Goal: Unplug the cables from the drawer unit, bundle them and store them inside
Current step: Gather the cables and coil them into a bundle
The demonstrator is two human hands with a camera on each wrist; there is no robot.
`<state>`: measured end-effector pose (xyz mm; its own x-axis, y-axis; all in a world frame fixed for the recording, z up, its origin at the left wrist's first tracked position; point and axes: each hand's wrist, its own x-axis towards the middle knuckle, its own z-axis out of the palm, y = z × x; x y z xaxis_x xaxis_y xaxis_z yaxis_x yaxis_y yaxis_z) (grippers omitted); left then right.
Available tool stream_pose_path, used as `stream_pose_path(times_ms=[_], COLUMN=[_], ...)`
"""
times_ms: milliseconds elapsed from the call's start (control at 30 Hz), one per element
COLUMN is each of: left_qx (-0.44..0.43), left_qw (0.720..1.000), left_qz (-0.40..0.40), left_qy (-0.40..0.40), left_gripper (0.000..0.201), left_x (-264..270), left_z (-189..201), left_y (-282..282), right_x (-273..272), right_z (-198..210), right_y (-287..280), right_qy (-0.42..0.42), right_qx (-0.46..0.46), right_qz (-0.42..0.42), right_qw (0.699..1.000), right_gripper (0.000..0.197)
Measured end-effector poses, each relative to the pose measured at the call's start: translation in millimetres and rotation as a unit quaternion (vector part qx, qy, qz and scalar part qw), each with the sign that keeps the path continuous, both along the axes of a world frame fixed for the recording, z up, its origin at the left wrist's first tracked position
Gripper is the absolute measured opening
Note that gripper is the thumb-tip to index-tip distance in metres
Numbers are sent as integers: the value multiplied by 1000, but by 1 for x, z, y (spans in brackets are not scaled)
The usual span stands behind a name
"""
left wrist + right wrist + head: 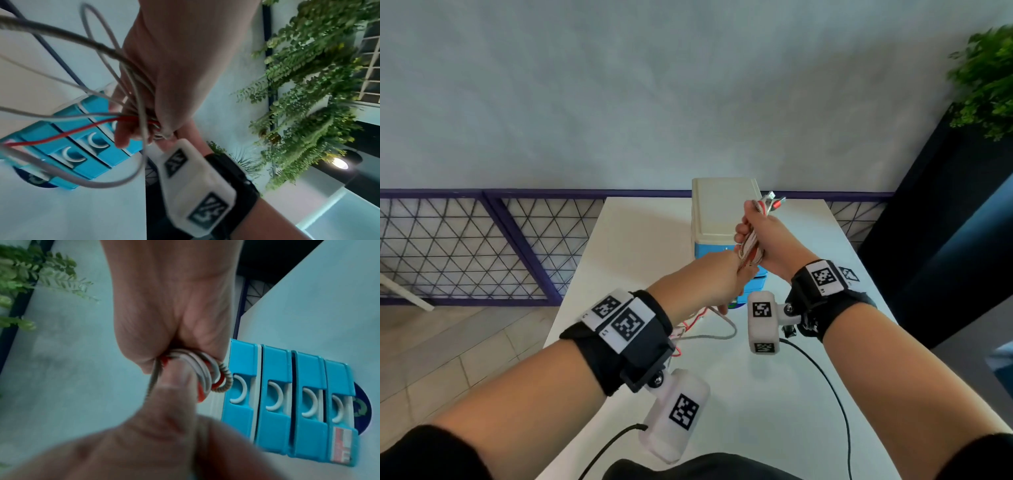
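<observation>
A small drawer unit with a cream top and blue drawer fronts stands on the white table. My right hand grips a bundle of cables, white, grey, red and braided, above the unit's front; plug ends stick out past its fingers. The looped bundle shows in the right wrist view. My left hand holds the cables just below the right hand. Loose cable lengths trail from it down to the table, and grey and red strands cross the drawers.
A purple wire-mesh fence runs behind the table, with a grey wall above. A green plant on a dark stand rises at the right. Black camera cords lie on the near table. A dark round sticker sits under the unit.
</observation>
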<state>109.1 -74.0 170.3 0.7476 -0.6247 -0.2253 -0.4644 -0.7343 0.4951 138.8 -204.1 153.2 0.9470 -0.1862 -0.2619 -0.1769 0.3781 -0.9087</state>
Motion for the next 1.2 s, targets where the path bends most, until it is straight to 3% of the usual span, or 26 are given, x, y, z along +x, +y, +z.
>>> stream_pose_path(times_ms=[133, 267, 367, 433, 533, 633, 767, 833, 933, 1000, 1133, 1200], left_qx=[-20, -9, -22, -95, -191, -231, -293, -322, -332, -352, -396, -414], left_qw=[998, 984, 977, 987, 978, 943, 869, 835, 828, 809, 722, 698], left_qz=[-23, -49, -57, -43, -4, -39, -22, -8, -6, -1, 42, 64], left_qy=[-47, -174, -205, -122, 84, 235, 399, 446, 452, 471, 566, 581], left_gripper=[34, 35, 36, 41, 54, 56, 45, 46, 48, 52, 41, 35], left_x=[-2, -5, -7, -7, 0, 5, 13, 18, 21, 22, 20, 18], left_z=[-13, -27, -37, -46, -56, -60, -70, -73, -74, -73, -74, -74], left_y=[5, 12, 12, 10, 14, 27, 52, 59, 58, 56, 58, 59], right_x=[-3, -9, -12, -12, -12, -12, -12, -14, -13, -13, -16, -17], right_z=[3, 6, 6, 5, 2, 4, 11, 12, 14, 17, 18, 16], right_y=[0, 8, 14, 17, 15, 4, -15, -20, -22, -23, -29, -30], right_qy=[-5, -16, 2, 6, -3, -15, -24, -26, -32, -35, -40, -42], right_qx=[170, 233, 226, 210, 191, 179, 159, 141, 119, 112, 126, 142], right_qz=[-13, -7, -43, -61, -72, -87, -107, -110, -110, -108, -118, -121], right_qw=[985, 972, 973, 976, 979, 980, 981, 984, 986, 987, 984, 981], right_gripper=[40, 46, 44, 43, 40, 40, 40, 40, 39, 39, 37, 38])
